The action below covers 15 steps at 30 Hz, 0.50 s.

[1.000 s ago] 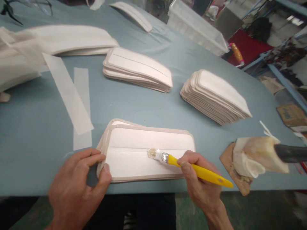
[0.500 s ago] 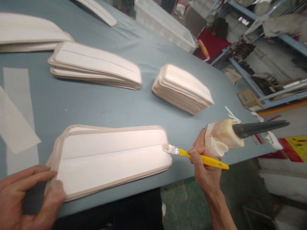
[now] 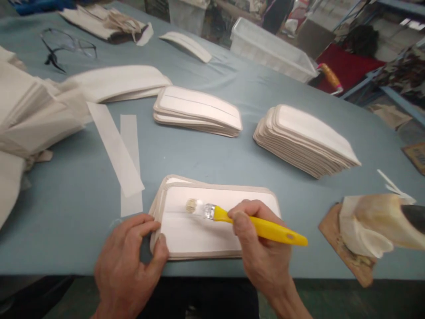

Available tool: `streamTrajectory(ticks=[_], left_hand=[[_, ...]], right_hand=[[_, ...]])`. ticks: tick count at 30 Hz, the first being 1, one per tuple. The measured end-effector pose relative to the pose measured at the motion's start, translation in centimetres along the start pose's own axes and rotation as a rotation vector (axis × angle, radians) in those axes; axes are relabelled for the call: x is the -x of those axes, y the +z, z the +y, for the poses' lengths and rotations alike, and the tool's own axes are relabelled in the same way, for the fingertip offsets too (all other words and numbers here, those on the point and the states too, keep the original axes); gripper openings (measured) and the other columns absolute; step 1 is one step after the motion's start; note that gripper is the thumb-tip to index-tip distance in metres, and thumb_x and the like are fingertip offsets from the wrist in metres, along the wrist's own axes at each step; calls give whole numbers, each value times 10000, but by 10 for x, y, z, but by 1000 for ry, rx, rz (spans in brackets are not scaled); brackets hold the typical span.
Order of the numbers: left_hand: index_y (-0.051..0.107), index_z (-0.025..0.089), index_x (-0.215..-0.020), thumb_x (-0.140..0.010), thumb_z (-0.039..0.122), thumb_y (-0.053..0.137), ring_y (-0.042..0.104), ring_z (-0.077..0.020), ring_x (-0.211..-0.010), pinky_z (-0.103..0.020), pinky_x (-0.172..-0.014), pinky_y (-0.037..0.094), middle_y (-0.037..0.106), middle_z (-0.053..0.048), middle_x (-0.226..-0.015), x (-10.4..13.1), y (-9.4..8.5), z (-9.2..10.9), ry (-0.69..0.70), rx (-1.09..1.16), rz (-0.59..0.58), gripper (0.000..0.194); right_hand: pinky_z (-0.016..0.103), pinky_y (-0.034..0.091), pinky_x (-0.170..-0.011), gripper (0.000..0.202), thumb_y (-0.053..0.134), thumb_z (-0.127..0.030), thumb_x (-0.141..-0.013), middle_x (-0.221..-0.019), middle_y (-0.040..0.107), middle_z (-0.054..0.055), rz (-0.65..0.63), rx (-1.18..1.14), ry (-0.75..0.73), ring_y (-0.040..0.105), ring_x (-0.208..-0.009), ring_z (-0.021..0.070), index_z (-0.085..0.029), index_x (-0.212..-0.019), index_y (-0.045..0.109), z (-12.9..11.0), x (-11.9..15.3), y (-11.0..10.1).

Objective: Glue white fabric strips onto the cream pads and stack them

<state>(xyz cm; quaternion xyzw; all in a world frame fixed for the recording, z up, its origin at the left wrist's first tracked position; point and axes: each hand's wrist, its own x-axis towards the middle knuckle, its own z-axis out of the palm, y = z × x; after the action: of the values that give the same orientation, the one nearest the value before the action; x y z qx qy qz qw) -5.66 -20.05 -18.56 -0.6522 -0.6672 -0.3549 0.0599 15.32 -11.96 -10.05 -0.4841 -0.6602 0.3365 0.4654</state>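
A small stack of white panels with beige bound edges point(image 3: 199, 237) lies in front of me on the table. My left hand point(image 3: 136, 257) grips its left end, thumb on the top panel and fingers along the edge. In my right hand point(image 3: 260, 239) is a paintbrush point(image 3: 272, 230) with a yellow handle, held like a pen. Its pale, whitish bristles rest on or just over the top panel, left of the middle, near a faint lengthwise line. The right hand hides part of the panel's right side.
Two more panel stacks, one short point(image 3: 199, 106) and one tall point(image 3: 305, 141), stand farther back. Pale strips point(image 3: 116, 150) cross at left, near heaped fabric point(image 3: 36, 110). Glasses point(image 3: 71, 44) lie beyond. At right, a crusted pale container point(image 3: 368, 221) sits on a brown board point(image 3: 348, 252).
The brush has moved from the panel's right end leftward along the faint line. My left hand keeps hold of the left end. The view has turned to the left.
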Motion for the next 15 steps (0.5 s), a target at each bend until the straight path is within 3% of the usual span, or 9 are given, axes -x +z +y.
streamTrajectory(ticks=[4, 7, 10, 15], left_hand=[[632, 137, -1060, -972, 177, 632, 659, -254, -977, -387, -888, 503, 684, -109, -1068, 2, 1, -2, 3, 6, 13, 97], [630, 140, -1061, -971, 178, 623, 661, -258, -979, -394, -886, 506, 687, -108, -1070, 2, 0, -1, -1, 4, 5, 98], [632, 147, -1071, -971, 185, 623, 667, -270, -983, -408, -883, 509, 693, -112, -1077, 1, -1, 0, -4, -2, 1, 106], [664, 182, -1096, -950, 197, 672, 684, -292, -1025, -433, -935, 512, 723, -108, -1131, 8, 4, -7, -35, 31, -1, 148]], right_hand=[[201, 432, -492, 212, 666, -297, -966, -637, 647, -25, -131, -80, 45, 549, -517, 104, -194, -782, 690, -6, -4, 37], [201, 400, -474, 232, 657, -314, -958, -599, 609, -38, -162, -69, 94, 508, -498, 99, -193, -760, 668, 0, -5, 43], [205, 397, -480, 252, 653, -339, -966, -604, 607, -35, -144, -8, 120, 509, -509, 102, -193, -760, 671, 7, -6, 31], [217, 380, -466, 322, 622, -404, -968, -566, 546, -38, -13, 115, 146, 480, -498, 110, -197, -722, 645, 17, -8, -7]])
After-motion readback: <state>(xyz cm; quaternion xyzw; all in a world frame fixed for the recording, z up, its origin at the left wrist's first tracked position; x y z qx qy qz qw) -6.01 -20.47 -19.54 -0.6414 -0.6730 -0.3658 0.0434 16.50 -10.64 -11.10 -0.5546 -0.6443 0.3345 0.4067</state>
